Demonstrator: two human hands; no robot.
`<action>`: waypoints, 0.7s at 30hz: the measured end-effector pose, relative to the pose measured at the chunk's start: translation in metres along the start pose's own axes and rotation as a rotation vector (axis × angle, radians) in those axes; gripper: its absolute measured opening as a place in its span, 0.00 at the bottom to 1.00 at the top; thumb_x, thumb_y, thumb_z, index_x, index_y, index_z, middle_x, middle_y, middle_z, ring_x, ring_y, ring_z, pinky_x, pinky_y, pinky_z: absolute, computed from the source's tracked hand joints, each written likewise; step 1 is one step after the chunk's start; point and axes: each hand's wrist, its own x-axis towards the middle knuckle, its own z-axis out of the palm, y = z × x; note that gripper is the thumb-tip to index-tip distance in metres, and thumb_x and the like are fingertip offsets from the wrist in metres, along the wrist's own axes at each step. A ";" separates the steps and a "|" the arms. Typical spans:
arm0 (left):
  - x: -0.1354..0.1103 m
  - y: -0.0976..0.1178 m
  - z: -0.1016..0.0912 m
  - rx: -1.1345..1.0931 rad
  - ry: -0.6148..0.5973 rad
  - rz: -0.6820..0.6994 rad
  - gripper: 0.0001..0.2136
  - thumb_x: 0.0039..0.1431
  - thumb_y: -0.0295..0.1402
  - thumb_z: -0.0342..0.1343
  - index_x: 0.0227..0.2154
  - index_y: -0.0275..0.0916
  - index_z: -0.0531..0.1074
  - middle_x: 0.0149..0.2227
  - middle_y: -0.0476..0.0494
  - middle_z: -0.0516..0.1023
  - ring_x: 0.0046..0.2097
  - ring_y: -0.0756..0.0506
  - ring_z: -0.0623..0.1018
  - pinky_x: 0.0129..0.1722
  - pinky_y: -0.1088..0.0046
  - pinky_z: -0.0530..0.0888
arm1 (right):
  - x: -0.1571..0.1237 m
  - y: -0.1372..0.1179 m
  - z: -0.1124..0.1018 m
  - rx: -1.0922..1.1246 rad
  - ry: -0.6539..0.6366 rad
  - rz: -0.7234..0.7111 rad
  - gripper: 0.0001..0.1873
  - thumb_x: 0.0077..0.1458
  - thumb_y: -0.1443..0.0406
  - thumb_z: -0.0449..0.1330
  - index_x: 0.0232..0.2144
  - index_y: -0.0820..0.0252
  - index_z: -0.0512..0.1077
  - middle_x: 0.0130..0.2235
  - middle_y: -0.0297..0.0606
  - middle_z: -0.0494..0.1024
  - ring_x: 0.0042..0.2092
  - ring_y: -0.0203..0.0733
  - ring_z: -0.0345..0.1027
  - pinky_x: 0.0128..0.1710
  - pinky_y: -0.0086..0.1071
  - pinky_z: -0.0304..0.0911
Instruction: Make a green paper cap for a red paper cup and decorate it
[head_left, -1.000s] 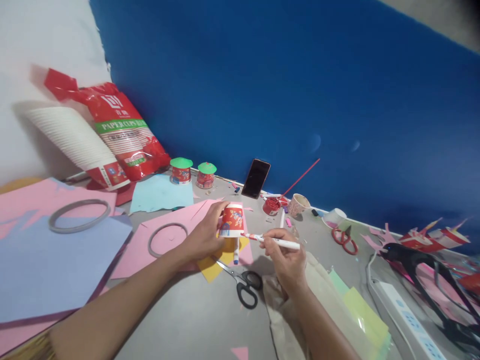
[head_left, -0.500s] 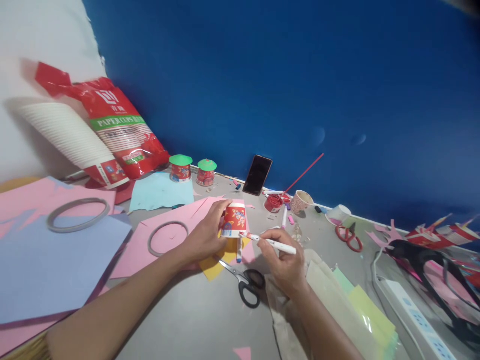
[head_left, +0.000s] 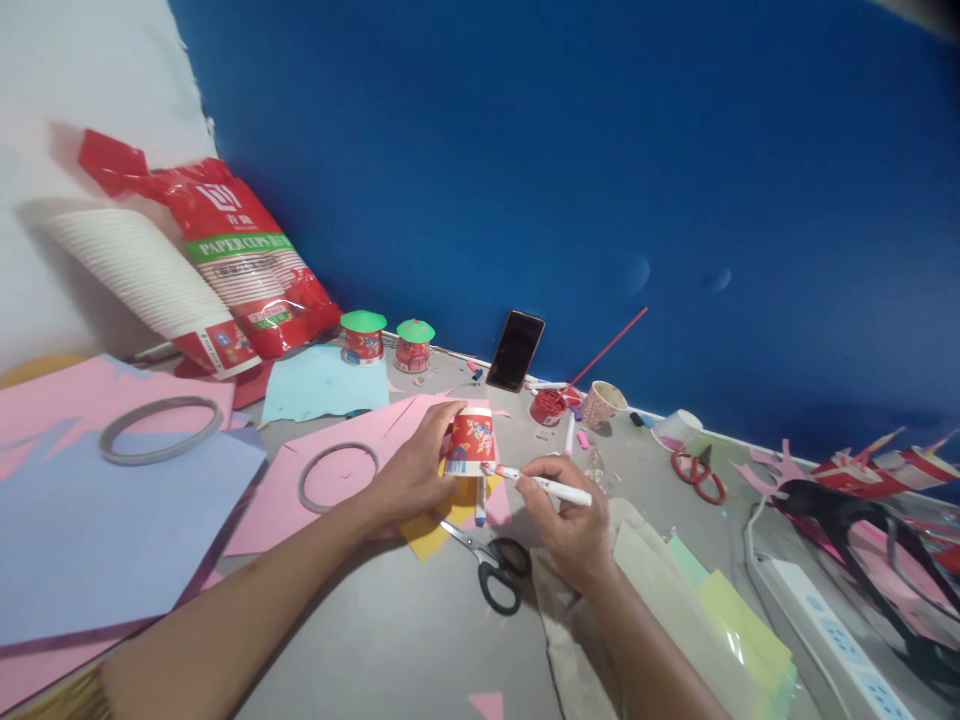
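My left hand (head_left: 415,470) is wrapped round a small red printed paper cup (head_left: 470,441), holding it mouth-down on a yellow sheet of paper (head_left: 435,520). My right hand (head_left: 568,518) pinches a white marker pen (head_left: 551,487) whose tip touches the cup's lower edge. A second marker (head_left: 480,500) lies on the yellow paper just under the cup. Black-handled scissors (head_left: 491,565) lie on the grey table between my two wrists.
Pink and lilac paper sheets (head_left: 97,520) with two grey rings (head_left: 157,430) lie at the left. A stack of white cups and a red cup bag (head_left: 240,260) lean on the wall. A phone (head_left: 514,350), green-topped cups (head_left: 363,337), red scissors (head_left: 697,475) and a power strip (head_left: 832,640) are around.
The marker tip has come closer to the cup's base and my right hand shifted slightly left. The left hand keeps its hold on the cup.
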 end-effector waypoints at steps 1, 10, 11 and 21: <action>0.000 0.000 0.000 0.000 0.001 -0.001 0.36 0.49 0.29 0.64 0.63 0.46 0.63 0.67 0.37 0.65 0.66 0.33 0.69 0.64 0.52 0.70 | 0.000 0.000 0.000 0.000 0.002 -0.001 0.07 0.60 0.62 0.62 0.30 0.56 0.76 0.26 0.33 0.79 0.26 0.37 0.70 0.27 0.29 0.65; -0.001 0.002 0.000 -0.012 0.002 -0.007 0.37 0.48 0.28 0.64 0.63 0.45 0.62 0.66 0.37 0.65 0.65 0.33 0.70 0.63 0.52 0.70 | 0.000 0.000 -0.001 0.010 -0.003 -0.003 0.07 0.60 0.62 0.62 0.30 0.56 0.76 0.27 0.33 0.79 0.27 0.38 0.71 0.28 0.29 0.66; -0.001 0.001 0.000 -0.007 0.000 0.002 0.37 0.48 0.28 0.64 0.63 0.46 0.62 0.67 0.37 0.65 0.66 0.33 0.69 0.64 0.52 0.70 | 0.000 0.000 -0.001 0.009 -0.006 -0.001 0.07 0.60 0.62 0.62 0.30 0.56 0.76 0.27 0.33 0.79 0.26 0.38 0.70 0.28 0.29 0.65; 0.002 -0.005 0.000 0.035 -0.019 0.016 0.37 0.50 0.31 0.66 0.64 0.46 0.61 0.67 0.37 0.64 0.66 0.33 0.69 0.62 0.53 0.71 | 0.001 0.000 -0.001 0.008 -0.003 -0.009 0.06 0.59 0.63 0.61 0.30 0.56 0.75 0.26 0.32 0.79 0.26 0.37 0.71 0.28 0.29 0.65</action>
